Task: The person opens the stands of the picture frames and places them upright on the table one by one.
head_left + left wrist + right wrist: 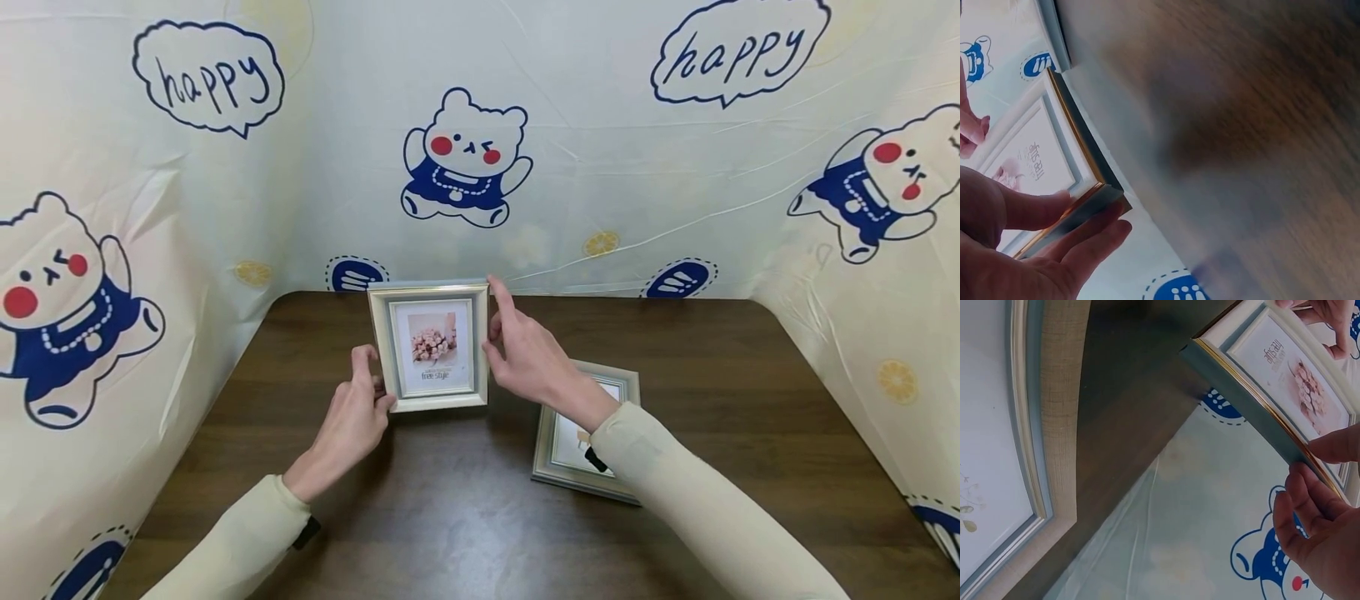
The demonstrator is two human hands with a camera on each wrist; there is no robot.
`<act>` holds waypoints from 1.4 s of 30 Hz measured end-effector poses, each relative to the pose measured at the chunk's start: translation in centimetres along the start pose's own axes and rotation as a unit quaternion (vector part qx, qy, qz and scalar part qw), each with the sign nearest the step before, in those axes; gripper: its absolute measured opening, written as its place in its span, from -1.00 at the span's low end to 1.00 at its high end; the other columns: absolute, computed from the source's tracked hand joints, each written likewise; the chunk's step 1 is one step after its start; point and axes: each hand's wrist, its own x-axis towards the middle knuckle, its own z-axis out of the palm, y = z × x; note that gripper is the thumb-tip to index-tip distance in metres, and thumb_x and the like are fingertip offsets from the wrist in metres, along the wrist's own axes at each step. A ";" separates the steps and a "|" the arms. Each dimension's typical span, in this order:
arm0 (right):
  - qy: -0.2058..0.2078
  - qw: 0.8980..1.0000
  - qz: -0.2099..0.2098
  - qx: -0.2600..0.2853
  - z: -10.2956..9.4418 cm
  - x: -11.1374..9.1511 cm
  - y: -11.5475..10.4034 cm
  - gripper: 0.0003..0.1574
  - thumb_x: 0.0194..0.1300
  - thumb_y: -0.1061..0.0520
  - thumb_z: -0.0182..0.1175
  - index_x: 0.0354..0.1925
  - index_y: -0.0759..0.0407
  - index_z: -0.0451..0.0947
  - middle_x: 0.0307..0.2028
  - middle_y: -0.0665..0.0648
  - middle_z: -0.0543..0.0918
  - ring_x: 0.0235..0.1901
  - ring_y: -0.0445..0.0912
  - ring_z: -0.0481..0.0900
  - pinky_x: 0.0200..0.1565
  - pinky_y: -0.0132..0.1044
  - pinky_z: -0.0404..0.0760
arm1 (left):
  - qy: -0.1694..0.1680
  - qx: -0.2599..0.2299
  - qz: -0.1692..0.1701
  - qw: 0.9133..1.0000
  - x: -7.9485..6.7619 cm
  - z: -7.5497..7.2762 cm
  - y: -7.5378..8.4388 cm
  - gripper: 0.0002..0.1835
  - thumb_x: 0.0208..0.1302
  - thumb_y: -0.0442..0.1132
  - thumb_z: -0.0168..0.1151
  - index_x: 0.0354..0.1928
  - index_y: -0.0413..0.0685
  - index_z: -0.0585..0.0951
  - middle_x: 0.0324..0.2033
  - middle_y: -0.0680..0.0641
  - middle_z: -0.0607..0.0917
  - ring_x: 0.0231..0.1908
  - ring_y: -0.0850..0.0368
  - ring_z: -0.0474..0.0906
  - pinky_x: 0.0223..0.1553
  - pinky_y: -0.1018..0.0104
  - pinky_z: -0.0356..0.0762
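Note:
A cream and silver picture frame with a pink flower print and the words "free style" is held upright, its print toward me, near the table's back edge. My left hand grips its lower left corner; in the left wrist view the thumb lies on the front and fingers curl behind. At the opposite side, my right hand pinches the right edge, as the right wrist view shows with the thumb on the front. A second, beige-grey picture frame lies face up under my right forearm, which hides part of it.
The dark wooden table ends at a pale cloth backdrop printed with bears and "happy" bubbles. Cloth also stands along the left and right sides. Black bands show at the sleeve cuffs.

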 end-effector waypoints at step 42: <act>-0.038 0.999 0.005 -0.022 1.6 -1.0 0.4 0.18 0.38 0.30 0.27 0.65 0.29 -0.27 -0.19 0.07 0.61 -0.46 -0.11 0.46 -0.37 -0.24 0.52 | -0.037 0.001 -0.057 0.998 1.3 0.8 -1.6 -0.39 0.26 -0.63 0.30 0.13 -0.18 0.14 -0.15 -0.47 0.74 -0.20 -0.20 0.77 -0.40 0.11 0.62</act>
